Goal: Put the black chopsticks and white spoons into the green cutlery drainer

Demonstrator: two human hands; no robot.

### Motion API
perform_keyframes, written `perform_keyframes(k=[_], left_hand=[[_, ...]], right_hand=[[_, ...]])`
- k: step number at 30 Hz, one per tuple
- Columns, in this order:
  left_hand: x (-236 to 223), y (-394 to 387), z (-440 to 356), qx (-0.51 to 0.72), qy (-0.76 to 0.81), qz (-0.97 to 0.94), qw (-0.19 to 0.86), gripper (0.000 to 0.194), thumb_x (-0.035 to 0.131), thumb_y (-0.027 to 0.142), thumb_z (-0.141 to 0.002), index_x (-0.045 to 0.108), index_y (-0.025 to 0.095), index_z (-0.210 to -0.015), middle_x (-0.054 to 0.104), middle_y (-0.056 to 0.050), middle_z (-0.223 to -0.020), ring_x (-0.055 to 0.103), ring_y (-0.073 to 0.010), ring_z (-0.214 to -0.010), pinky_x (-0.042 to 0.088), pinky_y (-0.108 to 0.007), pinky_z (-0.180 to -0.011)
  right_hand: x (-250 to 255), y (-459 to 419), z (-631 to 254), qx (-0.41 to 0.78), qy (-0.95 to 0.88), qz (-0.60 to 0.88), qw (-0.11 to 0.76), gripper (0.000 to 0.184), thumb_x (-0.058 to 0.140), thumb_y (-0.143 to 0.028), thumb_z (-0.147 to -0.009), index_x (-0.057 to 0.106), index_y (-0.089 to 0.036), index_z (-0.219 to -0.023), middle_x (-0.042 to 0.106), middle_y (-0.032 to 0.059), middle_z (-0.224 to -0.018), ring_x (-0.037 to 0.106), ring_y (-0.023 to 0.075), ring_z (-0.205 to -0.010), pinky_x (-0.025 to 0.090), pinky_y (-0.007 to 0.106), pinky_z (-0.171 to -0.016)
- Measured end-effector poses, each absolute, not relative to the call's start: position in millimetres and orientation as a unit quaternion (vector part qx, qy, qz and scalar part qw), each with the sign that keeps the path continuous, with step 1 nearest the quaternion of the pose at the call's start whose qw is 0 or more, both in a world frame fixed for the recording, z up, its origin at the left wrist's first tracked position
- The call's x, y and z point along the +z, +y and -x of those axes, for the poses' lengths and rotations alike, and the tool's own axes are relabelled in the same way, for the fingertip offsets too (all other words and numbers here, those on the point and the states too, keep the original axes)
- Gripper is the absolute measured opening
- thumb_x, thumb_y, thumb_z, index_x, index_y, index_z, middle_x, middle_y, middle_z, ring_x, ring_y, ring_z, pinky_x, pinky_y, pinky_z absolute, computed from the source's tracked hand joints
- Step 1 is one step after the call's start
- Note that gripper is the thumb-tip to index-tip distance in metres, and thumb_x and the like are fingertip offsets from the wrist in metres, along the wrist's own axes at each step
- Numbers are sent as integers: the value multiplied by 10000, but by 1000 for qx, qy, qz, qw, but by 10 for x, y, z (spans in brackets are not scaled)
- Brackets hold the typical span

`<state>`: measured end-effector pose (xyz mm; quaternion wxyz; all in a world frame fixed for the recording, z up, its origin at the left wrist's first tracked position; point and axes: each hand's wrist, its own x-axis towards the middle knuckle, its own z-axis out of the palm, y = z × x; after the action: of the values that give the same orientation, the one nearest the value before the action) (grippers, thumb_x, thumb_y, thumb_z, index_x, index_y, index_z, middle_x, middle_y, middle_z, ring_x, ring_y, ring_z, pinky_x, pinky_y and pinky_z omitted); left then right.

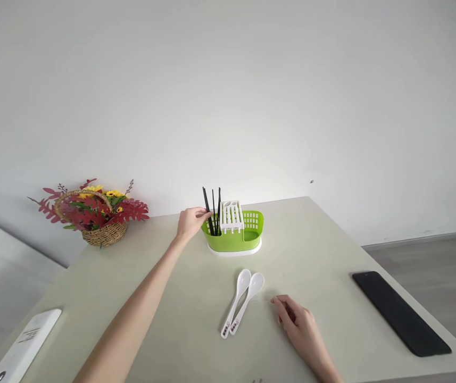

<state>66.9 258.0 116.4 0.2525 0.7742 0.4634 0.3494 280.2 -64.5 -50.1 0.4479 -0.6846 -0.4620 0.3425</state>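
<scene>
White spoons [246, 304], handle markings [234, 323] perhaps lettering, near right hand [298, 323]

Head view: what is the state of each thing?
Thin black chopsticks: standing, slightly leaning.
Green plastic basket: upright, holding chopsticks.
White slatted rack: on basket.
Two white spoons: lying, bowls upward.
Black rectangular object: lying flat.
Brown wicker flower basket: upright, filled.
White rectangular box: cut off by frame.
Left hand: fingers touching chopsticks.
Right hand: fingers loosely curled.

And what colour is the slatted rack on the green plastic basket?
The slatted rack is white, in the head view.
</scene>
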Motion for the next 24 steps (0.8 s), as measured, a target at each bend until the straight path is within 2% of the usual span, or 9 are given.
perform_keyframes(k=[10,17,24], left_hand=[[1003,2712,-715,309,478,-797,203,391,743,634,-831,818,250,-835,830,-40,-912,772,-260,-901,567,-339,-805],[894,2853,-741,334,477,-798,153,372,759,597,-840,825,231,-850,788,-83,-1066,697,-274,-1013,518,-377,-912],[819,2880,-695,350,484,-784,169,431,737,641,-847,808,221,-915,762,-84,-1090,703,-236,-912,531,-366,-873]], right_hand=[[-497,-643,-2795,348,-461,690,436,535,439,-686,-1017,726,-234,-1011,546,-16,-685,498,177,-655,429,263,-664],[-499,-645,-2791,342,-461,689,442,532,455,-667,-1020,744,-223,-1070,562,-14,-681,516,177,-647,444,263,-660],[-464,-653,-2789,324,-462,693,449,520,485,-661,-1010,756,-217,-1027,565,-14,-652,528,172,-621,453,259,-634]])
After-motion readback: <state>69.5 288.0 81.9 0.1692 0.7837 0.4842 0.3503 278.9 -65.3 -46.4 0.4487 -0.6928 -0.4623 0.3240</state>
